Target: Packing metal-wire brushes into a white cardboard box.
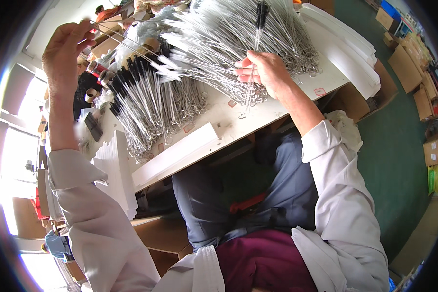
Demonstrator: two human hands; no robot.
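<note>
My left hand (65, 51) is raised at the far left, thumb and fingers pinched on the thin wire handles of white-bristled brushes (168, 69). Their bristle ends point right, over the table. Above the near edge, my right hand (266, 73) has its fingers around the wire stems of black-tipped brushes (261, 17), held nearly upright with the looped ends down. Behind it spreads a big heap of white-bristled wire brushes (219, 34). Between my hands lies a pile of black-bristled wire brushes (153, 100), loops toward me.
Long white card strips (180, 155) lie along the front edge of the white table (224, 129). Folded white sheets (343, 48) sit at the right end, above a cardboard box (357, 97). Spools (96, 69) stand behind the left pile. Another person (57, 243) is far left.
</note>
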